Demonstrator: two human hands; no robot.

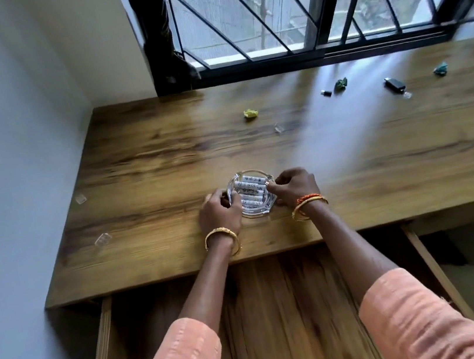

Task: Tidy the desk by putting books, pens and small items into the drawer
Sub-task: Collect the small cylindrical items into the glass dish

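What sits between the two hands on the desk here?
A clear glass dish holding white batteries lies between the left hand and right hand, both gripping its sides, in the head view.

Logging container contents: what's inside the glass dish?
The glass dish holds white batteries lying side by side. The left hand and right hand cover its sides, so the exact count is unclear.

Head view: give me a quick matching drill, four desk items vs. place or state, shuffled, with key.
Column 1
1. glass dish
2. yellow paper ball
3. drawer
4. black USB stick

Column 2
A. pulled open below the desk edge
B. far right, near the window
C. held between both hands, batteries inside
D. alone, mid-desk, beyond the dish

Pairs: 1-C, 2-D, 3-A, 4-B
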